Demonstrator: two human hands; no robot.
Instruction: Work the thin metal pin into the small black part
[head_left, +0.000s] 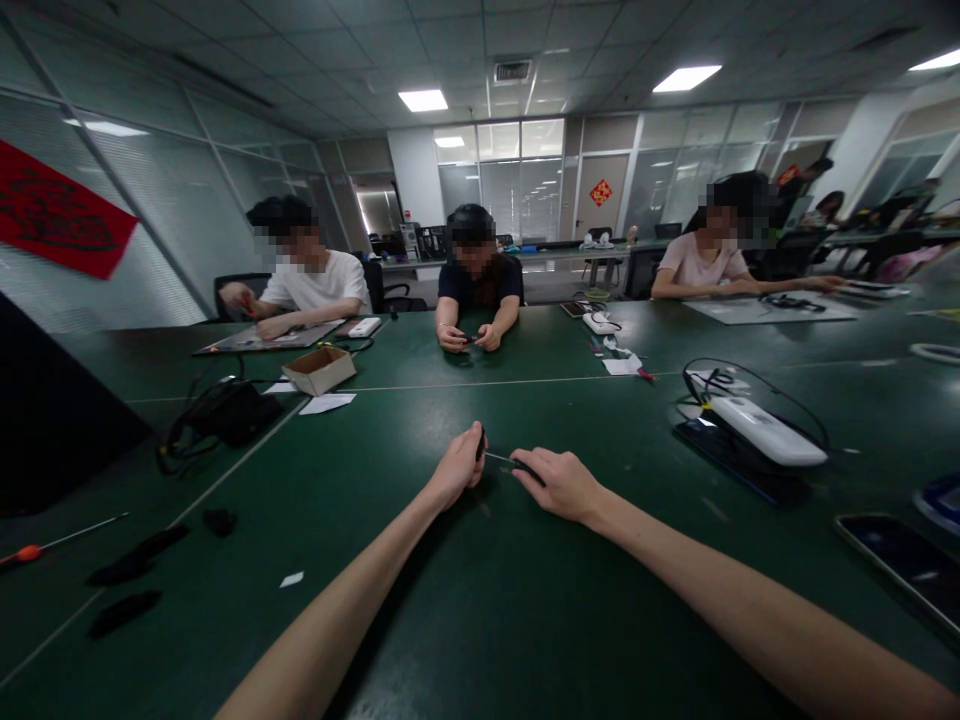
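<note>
While out over the green table (420, 400), both bare hands close together near the middle of the view. Left hand (456, 467) closed, fingers curled round the dark handle of a thin tool (504, 460). Right hand (559, 485) gripping as well, fingers pinched on a dark piece at the far end of the same tool. Thin metal shaft bridging the short gap between the two hands, just above the tabletop. Exact kind of tool too small to tell.

To the left on the table, an orange-handled screwdriver (30, 552), two black strips (139, 555), a small black lump (219, 521) and a scrap of white paper (292, 579). Farther off, a tangle of black cable (225, 415) beside a cardboard box (319, 370). To the right, a white device (769, 430) lying on a dark tablet (739, 460), with a loop of black wire (750, 385) just behind, and a phone (904, 560) near the right edge. Along the far side, three seated co-workers: one in a white shirt (311, 285), one in a dark top (480, 280) with both hands (469, 338) together over something small, one in a pale pink top (705, 262). High on the left wall, a red banner (60, 208).
</note>
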